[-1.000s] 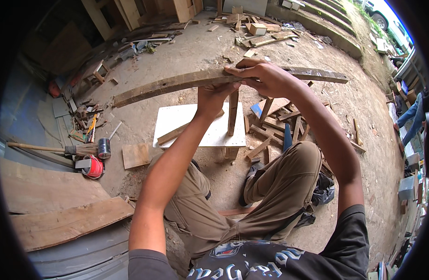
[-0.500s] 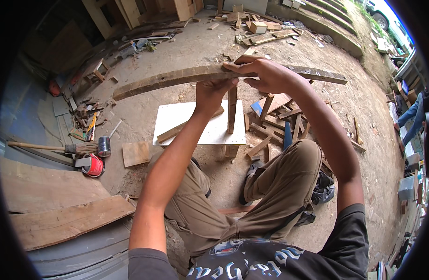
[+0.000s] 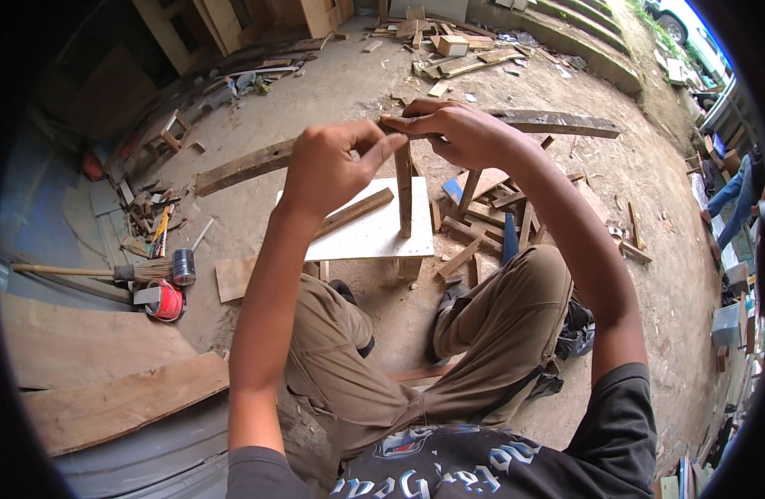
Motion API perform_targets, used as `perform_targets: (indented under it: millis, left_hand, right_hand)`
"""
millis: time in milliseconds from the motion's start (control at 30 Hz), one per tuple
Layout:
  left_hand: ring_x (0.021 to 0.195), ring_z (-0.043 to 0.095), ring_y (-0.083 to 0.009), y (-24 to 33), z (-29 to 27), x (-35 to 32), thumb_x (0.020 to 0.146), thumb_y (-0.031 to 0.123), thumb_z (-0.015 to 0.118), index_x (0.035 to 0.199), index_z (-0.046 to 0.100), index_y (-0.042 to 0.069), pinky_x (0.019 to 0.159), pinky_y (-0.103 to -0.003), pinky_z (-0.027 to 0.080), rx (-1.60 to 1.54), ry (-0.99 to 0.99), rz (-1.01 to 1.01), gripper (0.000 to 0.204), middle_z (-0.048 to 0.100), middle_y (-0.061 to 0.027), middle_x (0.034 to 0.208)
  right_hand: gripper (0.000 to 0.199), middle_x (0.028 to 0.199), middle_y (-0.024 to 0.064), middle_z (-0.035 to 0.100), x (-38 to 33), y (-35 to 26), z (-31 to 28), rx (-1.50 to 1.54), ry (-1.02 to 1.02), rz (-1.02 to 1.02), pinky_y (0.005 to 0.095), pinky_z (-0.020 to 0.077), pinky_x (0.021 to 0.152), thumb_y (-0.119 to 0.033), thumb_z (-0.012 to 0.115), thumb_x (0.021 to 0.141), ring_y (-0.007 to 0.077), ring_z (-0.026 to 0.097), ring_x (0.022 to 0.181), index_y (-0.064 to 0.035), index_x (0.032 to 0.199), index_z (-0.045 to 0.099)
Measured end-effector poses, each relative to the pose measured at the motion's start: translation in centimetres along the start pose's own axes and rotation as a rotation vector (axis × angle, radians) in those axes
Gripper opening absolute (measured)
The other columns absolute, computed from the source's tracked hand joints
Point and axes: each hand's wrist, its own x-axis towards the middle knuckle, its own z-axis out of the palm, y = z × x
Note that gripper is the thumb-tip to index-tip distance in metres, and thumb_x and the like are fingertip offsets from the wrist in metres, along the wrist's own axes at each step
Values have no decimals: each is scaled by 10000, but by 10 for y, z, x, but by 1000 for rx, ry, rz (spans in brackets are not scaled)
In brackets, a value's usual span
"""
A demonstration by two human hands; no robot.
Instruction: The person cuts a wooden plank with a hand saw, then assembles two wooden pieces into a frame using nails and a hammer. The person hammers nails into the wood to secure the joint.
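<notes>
A long, narrow, dark-brown wooden strip (image 3: 247,166) is in the air above a low desk with a flat white top (image 3: 374,237). The right hand (image 3: 470,135) reaches in from the right with the elbow bent, and its fingers grasp the strip near the middle, some over the upper edge and some below it. The left hand (image 3: 339,160) is raised just beside it, in front of the strip, with the wrist bent, the fingers curled and the thumb pointing toward the right hand; whether these fingers pinch something, I cannot tell.

The long axis of the strip runs from side to side across the view. Its left end points to the left and a little toward the person, its right end to the right. Below the hands, a short brown wooden stick (image 3: 406,195) stands nearly upright, its lower end in front of the white top; I cannot tell if it touches there. Another brown wooden piece (image 3: 357,211) lies obliquely on the desk.

To the right of the desk there is a heap of loose wooden sticks (image 3: 461,229) on the floor. To the left are a straw broom (image 3: 145,268), a metal can (image 3: 183,267) and a red round container (image 3: 166,301). The dark shirt (image 3: 611,428) of the person carries pale ornate lettering; any label on the can is too small to read.
</notes>
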Motion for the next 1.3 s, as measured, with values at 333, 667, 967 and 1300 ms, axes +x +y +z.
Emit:
perform_targets:
  millis: [333, 667, 967, 1300]
  left_hand:
    - [982, 701, -282, -14, 22, 28, 771, 442, 797, 1183, 638, 139, 869, -433, 547, 322, -257, -71, 536, 739, -89, 1005]
    - [960, 699, -317, -18, 27, 28, 735, 224, 821, 1210, 629, 137, 855, -436, 541, 183, -172, -21, 519, 740, -122, 973]
    - [945, 705, -315, -16, 30, 30, 744, 182, 802, 1211, 632, 130, 847, -431, 540, 166, -181, -32, 500, 739, -136, 975]
    - [969, 706, -293, -10, 31, 33, 756, 206, 806, 1149, 667, 110, 863, -418, 541, 163, -206, -65, 428, 734, -123, 1021]
  right_hand:
    - [624, 1185, 146, 591, 4, -11, 3, -15, 47, 2, 457, 493, 967, 101, 531, 755, 346, 588, 1120, -151, 1323, 595]
    - [590, 1356, 177, 536, -2, -12, 1, -34, 11, 23, 464, 467, 1023, 92, 546, 828, 379, 547, 1209, -149, 1366, 560]
    - [640, 1329, 165, 570, -6, -9, 6, -59, 145, -26, 451, 504, 997, 108, 547, 742, 352, 590, 1169, -183, 1306, 629]
    - [583, 1298, 188, 573, -10, -5, -3, 79, 28, -16, 453, 466, 1026, 37, 594, 790, 371, 564, 1186, -90, 1358, 560]
